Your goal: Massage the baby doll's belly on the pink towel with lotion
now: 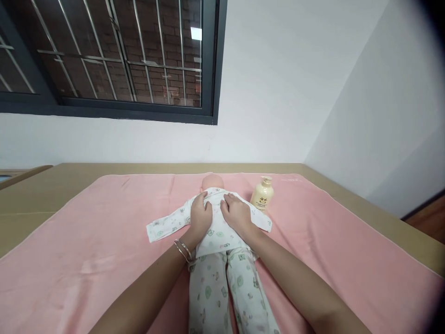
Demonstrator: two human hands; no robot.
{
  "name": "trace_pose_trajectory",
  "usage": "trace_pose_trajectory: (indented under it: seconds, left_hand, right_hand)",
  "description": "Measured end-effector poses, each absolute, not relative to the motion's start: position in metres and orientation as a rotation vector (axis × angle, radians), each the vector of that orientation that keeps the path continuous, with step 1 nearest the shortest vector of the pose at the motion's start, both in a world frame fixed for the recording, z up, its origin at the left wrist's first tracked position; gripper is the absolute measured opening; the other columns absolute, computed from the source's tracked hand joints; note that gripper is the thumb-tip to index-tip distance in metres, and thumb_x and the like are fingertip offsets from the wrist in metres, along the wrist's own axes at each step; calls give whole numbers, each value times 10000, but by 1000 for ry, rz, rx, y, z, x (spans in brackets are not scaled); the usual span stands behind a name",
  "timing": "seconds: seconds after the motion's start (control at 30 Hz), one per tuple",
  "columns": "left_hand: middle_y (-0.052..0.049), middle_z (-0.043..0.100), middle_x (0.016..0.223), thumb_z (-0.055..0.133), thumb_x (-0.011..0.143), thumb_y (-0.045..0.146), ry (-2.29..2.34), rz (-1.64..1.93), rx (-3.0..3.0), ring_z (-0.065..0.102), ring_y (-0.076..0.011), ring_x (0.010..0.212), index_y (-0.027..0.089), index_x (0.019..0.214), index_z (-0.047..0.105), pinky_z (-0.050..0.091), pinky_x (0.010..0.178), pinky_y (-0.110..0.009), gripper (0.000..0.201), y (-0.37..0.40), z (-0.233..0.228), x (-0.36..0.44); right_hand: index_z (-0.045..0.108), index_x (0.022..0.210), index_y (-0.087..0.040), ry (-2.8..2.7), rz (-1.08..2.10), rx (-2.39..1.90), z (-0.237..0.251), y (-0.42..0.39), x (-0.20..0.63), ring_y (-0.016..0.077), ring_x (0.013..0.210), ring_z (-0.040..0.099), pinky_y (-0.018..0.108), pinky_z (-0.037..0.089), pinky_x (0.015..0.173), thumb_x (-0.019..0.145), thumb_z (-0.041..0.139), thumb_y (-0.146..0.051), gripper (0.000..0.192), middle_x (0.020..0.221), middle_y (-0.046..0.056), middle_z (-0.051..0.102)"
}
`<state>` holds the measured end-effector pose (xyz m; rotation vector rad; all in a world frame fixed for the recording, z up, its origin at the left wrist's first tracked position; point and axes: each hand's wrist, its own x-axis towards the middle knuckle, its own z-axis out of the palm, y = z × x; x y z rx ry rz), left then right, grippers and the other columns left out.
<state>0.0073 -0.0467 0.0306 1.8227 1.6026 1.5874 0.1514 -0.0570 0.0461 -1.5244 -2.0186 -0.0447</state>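
At mid-frame, left hand (201, 215) and right hand (237, 214) are resting, loosely spread, on the baby doll (222, 235) lying lengthwise beneath them.

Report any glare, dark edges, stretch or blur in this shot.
Head view: a bright white patch glares in the window; head view: soft dark areas hide the right-hand corners; head view: the forearms seem stretched toward the bottom; head view: left hand and right hand show no obvious motion blur.

Top (217, 237) and trousers (208, 290), lower centre, were white, printed with green motifs. Sheet (104, 236) across lower frame was pink. Bottle (263, 192), right of centre, was pale yellow.
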Motion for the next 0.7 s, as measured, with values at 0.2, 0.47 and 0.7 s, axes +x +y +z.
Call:
trace_pose_trajectory:
  seconds: [0.2,0.47,0.7]
  left_hand:
    - [-143,637,1157,407,865,208,1726,1485,2059,555,-286,1136,139,1129,608,411,1029,-462,339,-41,28,5]
    - [-169,598,1277,399,927,290,1961,1062,2405,516,-300,1230,91,1230,554,374,1056,-444,394,-44,36,6]
    - [-144,683,1041,355,940,233,2094,881,2513,621,-270,1014,114,1005,635,465,885,-379,311,-62,52,15]
  right_hand:
    - [657,1160,-179,-2049,-86,-1325,42,-60,153,190,1192,550,301,387,1033,970,313,-295,409,1256,66,619]
    - [450,1390,-66,-2102,186,-1344,41,-36,157,227,1379,342,362,243,1158,955,368,-361,532,1448,131,427]
    - [384,1410,6,-2187,131,-1507,47,-37,156,274,1403,289,402,173,1170,959,355,-382,596,1469,211,362]
